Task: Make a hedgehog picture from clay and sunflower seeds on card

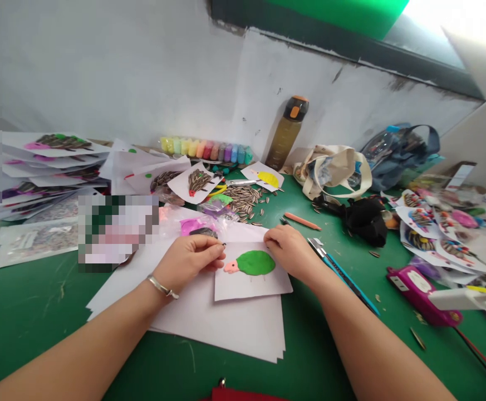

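Observation:
A white paper card (234,288) lies on a stack of white sheets (243,323). On the card is a flat animal shape with a green clay body (256,263) and a pink clay head (231,267) with a dark eye dot. At the card's left, my left hand (199,257), with a bracelet on its wrist, pinches a small dark piece (224,244) of a kind I cannot make out. My right hand (290,250) is closed over the card's upper right edge; whatever its curled fingertips hold is hidden.
Behind the card lie sunflower seeds (245,200), bagged clay (196,225) and a row of coloured clay packs (205,149). An orange pencil-like stick (303,221) and a blue tool (343,275) lie right. A bottle (286,133) stands by the wall; finished-looking cards (54,147) are piled left.

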`<state>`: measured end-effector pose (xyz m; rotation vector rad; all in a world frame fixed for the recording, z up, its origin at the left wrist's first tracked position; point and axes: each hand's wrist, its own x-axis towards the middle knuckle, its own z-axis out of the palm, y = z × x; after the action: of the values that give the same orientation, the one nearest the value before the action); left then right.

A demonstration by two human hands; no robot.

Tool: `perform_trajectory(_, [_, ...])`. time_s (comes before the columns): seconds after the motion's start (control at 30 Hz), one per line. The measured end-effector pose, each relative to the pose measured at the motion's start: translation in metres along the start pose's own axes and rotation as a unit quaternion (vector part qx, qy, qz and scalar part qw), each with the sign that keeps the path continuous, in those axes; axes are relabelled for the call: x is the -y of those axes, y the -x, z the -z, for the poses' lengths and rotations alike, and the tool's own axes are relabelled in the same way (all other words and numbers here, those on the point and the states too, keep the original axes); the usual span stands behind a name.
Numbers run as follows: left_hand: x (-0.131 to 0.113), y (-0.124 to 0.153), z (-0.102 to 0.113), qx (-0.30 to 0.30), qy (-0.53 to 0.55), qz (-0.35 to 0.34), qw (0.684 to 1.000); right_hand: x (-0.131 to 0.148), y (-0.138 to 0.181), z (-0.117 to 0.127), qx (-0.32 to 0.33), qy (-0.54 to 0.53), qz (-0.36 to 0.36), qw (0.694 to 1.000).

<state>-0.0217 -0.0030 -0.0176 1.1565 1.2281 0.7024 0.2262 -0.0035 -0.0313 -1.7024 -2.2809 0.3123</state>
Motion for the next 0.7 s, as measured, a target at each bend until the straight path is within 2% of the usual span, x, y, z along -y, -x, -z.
perform_trajectory(0.27, [0.004,-0.001,0.002,-0.004,-0.003,-0.012,1.0,-0.007,-0.003,-0.005,-0.076,0.013,-0.036,0.996])
perform_trajectory(0.37, [0.002,0.001,0.0,0.002,-0.011,-0.019,1.0,0.009,0.003,0.001,-0.134,-0.004,0.013,0.991])
perform_trajectory(0.43, [0.0,0.005,-0.002,0.016,-0.017,-0.027,0.999,0.026,0.009,0.005,-0.145,-0.059,0.064,0.986])
perform_trajectory(0.53, [-0.005,0.013,-0.006,0.046,-0.017,-0.036,0.998,0.051,0.018,0.006,-0.105,-0.141,0.114,0.978])
perform_trajectory(0.7, [-0.008,0.017,-0.009,0.066,-0.014,-0.04,0.997,0.068,0.024,-0.001,-0.054,-0.197,0.115,0.972])
